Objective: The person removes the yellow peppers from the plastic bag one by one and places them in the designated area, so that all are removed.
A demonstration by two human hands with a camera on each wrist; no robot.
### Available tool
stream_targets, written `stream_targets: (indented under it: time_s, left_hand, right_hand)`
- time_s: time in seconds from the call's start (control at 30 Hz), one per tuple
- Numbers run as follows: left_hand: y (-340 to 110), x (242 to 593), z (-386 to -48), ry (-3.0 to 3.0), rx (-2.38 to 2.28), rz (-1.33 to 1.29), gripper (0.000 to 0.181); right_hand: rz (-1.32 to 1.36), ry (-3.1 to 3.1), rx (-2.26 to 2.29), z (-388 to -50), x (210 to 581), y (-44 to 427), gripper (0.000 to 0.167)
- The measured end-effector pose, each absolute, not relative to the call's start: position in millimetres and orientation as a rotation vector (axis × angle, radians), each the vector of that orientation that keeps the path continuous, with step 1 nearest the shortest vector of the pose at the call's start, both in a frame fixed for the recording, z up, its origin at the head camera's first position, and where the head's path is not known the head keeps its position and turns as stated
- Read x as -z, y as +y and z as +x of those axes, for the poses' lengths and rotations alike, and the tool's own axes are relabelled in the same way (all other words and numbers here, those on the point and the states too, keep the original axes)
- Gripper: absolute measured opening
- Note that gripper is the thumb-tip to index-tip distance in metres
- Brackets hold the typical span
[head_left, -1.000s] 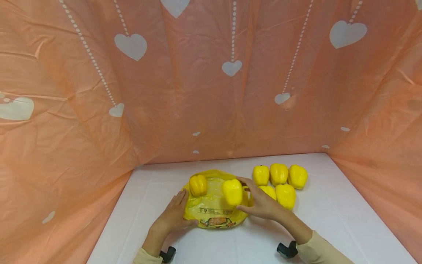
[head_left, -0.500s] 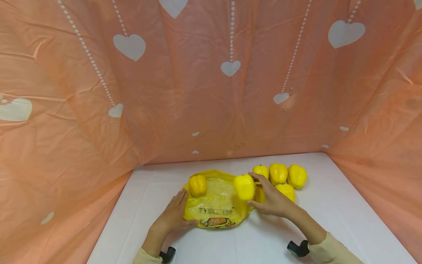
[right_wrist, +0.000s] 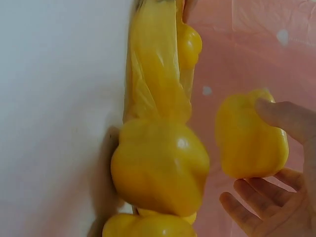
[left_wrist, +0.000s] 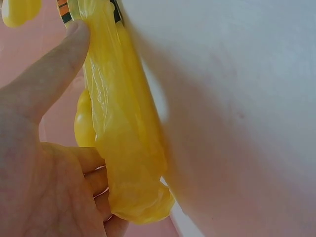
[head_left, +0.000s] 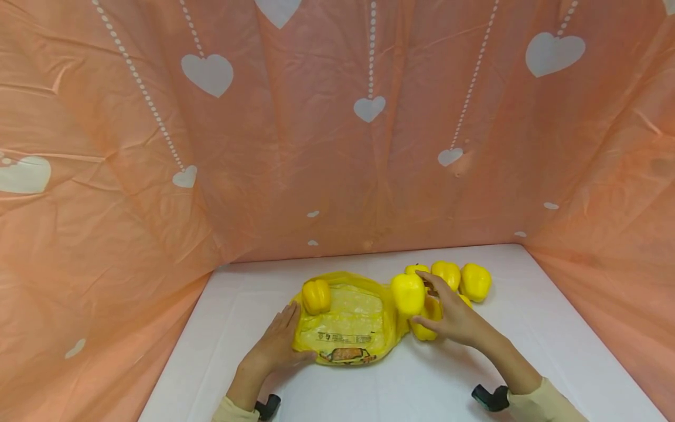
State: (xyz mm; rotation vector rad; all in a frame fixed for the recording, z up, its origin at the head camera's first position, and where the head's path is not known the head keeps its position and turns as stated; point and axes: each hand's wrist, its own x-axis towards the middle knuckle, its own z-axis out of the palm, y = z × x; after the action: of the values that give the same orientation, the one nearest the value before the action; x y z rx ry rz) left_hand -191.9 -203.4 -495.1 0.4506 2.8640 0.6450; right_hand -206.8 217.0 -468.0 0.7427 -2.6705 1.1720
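A yellow printed plastic bag (head_left: 343, 325), opened into a wide rounded shape, lies on the table. One yellow bell pepper (head_left: 316, 297) sits at its far left. My left hand (head_left: 276, 340) is laid along the bag's left side, fingers extended; in the left wrist view its thumb touches the bag's wall. My right hand (head_left: 456, 316) grips another bell pepper (head_left: 408, 294) between thumb and fingers. In the right wrist view this pepper (right_wrist: 251, 136) hangs clear of the table, apart from a bell pepper (right_wrist: 160, 168) beside the bag.
Several more bell peppers (head_left: 476, 282) stand grouped on the white table (head_left: 532, 346) right of the bag, some partly hidden by my right hand. A peach curtain (head_left: 295, 146) with white hearts encloses the back and sides. Dark devices (head_left: 490, 398) sit at both wrists.
My right hand has carried its bell pepper rightward, from above the bag to the bag's right edge near the grouped peppers. The left hand stays in place.
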Motion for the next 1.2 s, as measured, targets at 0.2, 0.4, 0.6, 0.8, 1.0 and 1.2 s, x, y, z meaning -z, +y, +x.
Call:
stream_targets:
  time_s: [0.2, 0.4, 0.6, 0.8, 1.0, 1.2]
  left_hand:
    - [-204, 495, -191, 2.869, -0.643, 0.448, 0.12]
    - [-204, 496, -192, 2.868, -0.642, 0.452, 0.12]
    - [-203, 498, -194, 2.865, -0.642, 0.454, 0.119]
    - [-204, 499, -194, 2.861, -0.633, 0.454, 0.12]
    - [-204, 499, -194, 2.852, -0.629, 0.444, 0.12]
    - [-203, 499, -193, 2.851, -0.637, 0.448, 0.119]
  right_hand:
    - [0.69, -2.679, -1.15, -206, 466, 226, 0.098]
    - [0.657, -2.653, -1.16, -203, 464, 236, 0.095]
    - [0.637, -2.633, -1.167, -203, 465, 246, 0.095]
    - [0.607, -2.639, -1.188, -203, 467, 254, 0.095]
    - [0.595, -2.625, -1.169, -202, 467, 259, 0.096]
    - [0.574, -2.618, -1.154, -199, 465, 266, 0.096]
